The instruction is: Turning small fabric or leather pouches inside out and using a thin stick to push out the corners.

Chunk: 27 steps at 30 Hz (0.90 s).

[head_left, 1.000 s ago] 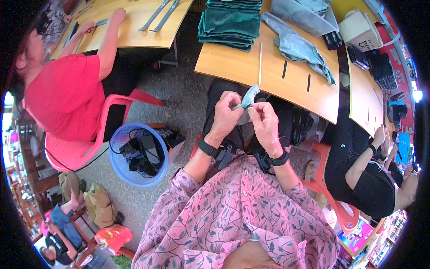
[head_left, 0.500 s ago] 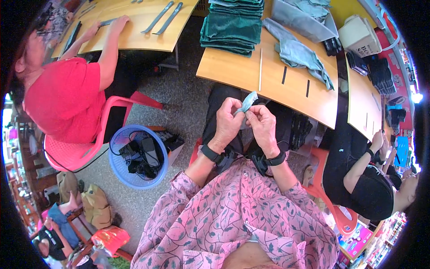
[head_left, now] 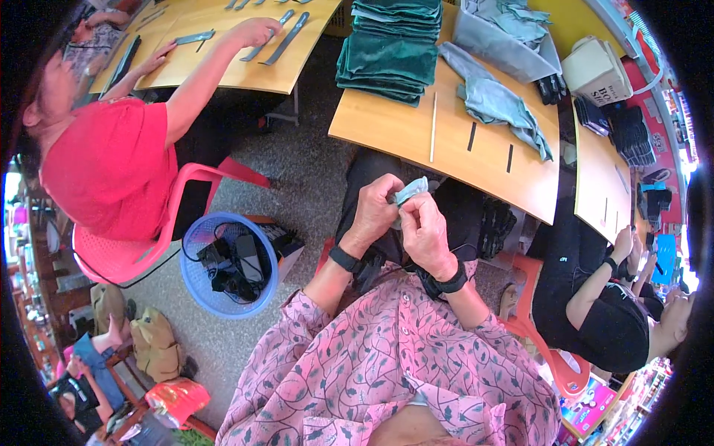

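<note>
Over my lap, both hands pinch a small, light blue-green piece of cloth [head_left: 413, 190], its bunched end rising above my fingers. My left hand [head_left: 378, 209] grips it from the left side with thumb and fingers closed. Against its right and lower part, my right hand [head_left: 425, 232] is closed in a pinch. The rest of the cloth is partly hidden behind the fingers. Ahead on the wooden table [head_left: 405, 123] lies a longer, crumpled cloth [head_left: 500, 111] of the same colour, apart from my hands.
Dark green folded fabrics [head_left: 390, 59] are stacked beside a grey bin [head_left: 513, 48] of pale cloth. A thin white stick [head_left: 433, 126] lies nearby. A blue basket [head_left: 195, 286] holds black devices and cables at left. Co-workers sit at left, in a red shirt [head_left: 104, 163], and at right.
Both hands have lowered slightly, and my right hand has turned and come nearer my body. Less cloth shows above the fingers. The left co-worker's arm has stretched to a grey strip on their table.
</note>
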Each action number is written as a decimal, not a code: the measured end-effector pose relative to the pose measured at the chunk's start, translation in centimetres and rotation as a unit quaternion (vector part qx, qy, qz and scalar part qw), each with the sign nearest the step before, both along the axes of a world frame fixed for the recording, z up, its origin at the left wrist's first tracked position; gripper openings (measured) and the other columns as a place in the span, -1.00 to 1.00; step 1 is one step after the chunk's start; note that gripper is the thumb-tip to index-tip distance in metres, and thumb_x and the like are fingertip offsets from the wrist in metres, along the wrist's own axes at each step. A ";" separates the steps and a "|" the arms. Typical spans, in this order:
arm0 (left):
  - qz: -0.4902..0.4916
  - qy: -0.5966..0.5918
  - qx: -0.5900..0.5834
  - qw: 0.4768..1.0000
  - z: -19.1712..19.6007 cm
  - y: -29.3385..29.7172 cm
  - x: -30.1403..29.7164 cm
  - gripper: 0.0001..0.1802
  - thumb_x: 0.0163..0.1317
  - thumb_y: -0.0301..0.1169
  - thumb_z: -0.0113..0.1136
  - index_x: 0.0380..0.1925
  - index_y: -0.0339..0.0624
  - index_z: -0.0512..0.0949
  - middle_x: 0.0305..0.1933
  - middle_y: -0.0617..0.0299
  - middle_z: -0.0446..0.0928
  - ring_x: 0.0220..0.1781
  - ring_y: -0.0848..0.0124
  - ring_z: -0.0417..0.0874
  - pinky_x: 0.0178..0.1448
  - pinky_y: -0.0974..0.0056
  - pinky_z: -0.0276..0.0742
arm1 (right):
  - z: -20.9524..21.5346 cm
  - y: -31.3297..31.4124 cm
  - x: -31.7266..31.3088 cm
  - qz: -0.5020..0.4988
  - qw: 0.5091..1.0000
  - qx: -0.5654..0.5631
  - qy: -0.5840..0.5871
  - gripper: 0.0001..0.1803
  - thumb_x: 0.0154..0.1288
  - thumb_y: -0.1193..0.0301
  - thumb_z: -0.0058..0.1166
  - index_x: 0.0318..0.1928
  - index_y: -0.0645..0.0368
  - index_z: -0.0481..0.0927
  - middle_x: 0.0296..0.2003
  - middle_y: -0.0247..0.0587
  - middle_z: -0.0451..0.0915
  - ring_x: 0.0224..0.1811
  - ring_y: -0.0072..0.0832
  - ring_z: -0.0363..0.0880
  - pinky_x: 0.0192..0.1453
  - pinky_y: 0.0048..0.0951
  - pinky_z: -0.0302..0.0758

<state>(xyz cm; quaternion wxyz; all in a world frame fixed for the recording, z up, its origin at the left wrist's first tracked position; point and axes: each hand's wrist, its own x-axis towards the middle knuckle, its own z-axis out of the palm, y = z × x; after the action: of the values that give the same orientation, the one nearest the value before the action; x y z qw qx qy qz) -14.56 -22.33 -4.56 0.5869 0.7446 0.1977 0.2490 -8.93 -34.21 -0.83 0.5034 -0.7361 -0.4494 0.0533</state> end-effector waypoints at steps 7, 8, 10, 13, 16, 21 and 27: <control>0.065 -0.012 -0.002 0.998 0.1 -0.7 0.2 -0.79 0.04 -0.47 0.34 -0.36 -0.23 0.50 -0.48 0.09 0.59 -0.42 0.37 0.66 -0.34 0.27 0.54 | 0.6 0.4 -0.3 0.041 0.995 0.029 -0.084 -0.79 0.11 0.73 0.08 -0.27 0.24 0.40 -0.38 -0.02 0.47 -0.38 -0.06 0.54 -0.34 -0.22 0.49; 0.048 -0.019 -0.018 0.999 -0.1 -0.6 0.1 -0.80 0.05 -0.48 0.32 -0.34 -0.24 0.51 -0.45 0.10 0.61 -0.38 0.41 0.65 -0.30 0.29 0.54 | 0.5 0.5 -0.2 0.042 0.995 0.030 -0.083 -0.79 0.11 0.73 0.08 -0.27 0.24 0.40 -0.38 -0.02 0.47 -0.38 -0.06 0.54 -0.34 -0.22 0.49; 0.032 -0.025 -0.032 0.999 -1.1 -0.6 0.1 -0.81 0.07 -0.49 0.30 -0.31 -0.25 0.52 -0.42 0.12 0.62 -0.34 0.46 0.65 -0.27 0.31 0.54 | 0.5 0.6 -0.2 0.051 0.995 0.044 -0.073 -0.78 0.14 0.74 0.11 -0.26 0.25 0.42 -0.37 -0.05 0.49 -0.37 -0.20 0.55 -0.31 -0.35 0.50; 0.022 -0.058 -0.173 0.983 -2.3 -0.4 0.0 -0.84 0.11 -0.54 0.23 -0.28 -0.23 0.54 -0.29 0.23 0.64 -0.23 0.53 0.62 -0.17 0.36 0.53 | 1.1 1.0 -0.8 0.033 0.998 0.056 -0.007 -0.82 0.20 0.69 0.14 -0.24 0.26 0.45 -0.37 -0.14 0.49 -0.40 -0.40 0.53 -0.34 -0.46 0.48; 0.020 -0.118 -0.397 0.910 -0.3 -0.1 0.0 -0.79 0.19 -0.62 0.12 -0.17 -0.19 0.55 -0.21 0.34 0.61 -0.17 0.56 0.59 -0.10 0.39 0.56 | 1.8 0.6 -0.6 -0.044 0.997 0.045 0.047 -0.88 0.25 0.65 0.12 -0.24 0.26 0.46 -0.37 -0.17 0.48 -0.44 -0.40 0.53 -0.35 -0.45 0.50; 0.008 -0.146 -0.441 0.885 -0.6 0.4 -0.2 -0.76 0.24 -0.59 0.15 -0.07 -0.19 0.53 -0.14 0.29 0.61 -0.14 0.51 0.63 -0.06 0.35 0.60 | 0.0 0.1 1.7 -0.137 0.978 -0.005 0.157 -0.81 0.44 0.44 0.04 -0.03 0.28 0.49 -0.35 -0.38 0.54 -0.46 -0.71 0.45 -0.38 -0.64 0.44; -0.012 -0.132 -0.464 0.876 -0.9 0.5 -0.2 -0.75 0.22 -0.59 0.20 -0.10 -0.18 0.53 -0.15 0.28 0.60 -0.14 0.49 0.64 -0.05 0.35 0.60 | -0.4 0.3 2.3 -0.096 0.946 -0.006 0.308 -0.78 0.46 0.36 0.02 -0.06 0.25 0.56 -0.40 -0.44 0.57 -0.49 -0.74 0.44 -0.38 -0.68 0.42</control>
<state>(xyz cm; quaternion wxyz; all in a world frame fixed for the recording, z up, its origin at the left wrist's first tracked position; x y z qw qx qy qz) -14.74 -21.87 -5.46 0.8886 0.3497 0.2017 0.2178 -6.59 -33.91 -1.22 0.6157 -0.7264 -0.1993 0.2316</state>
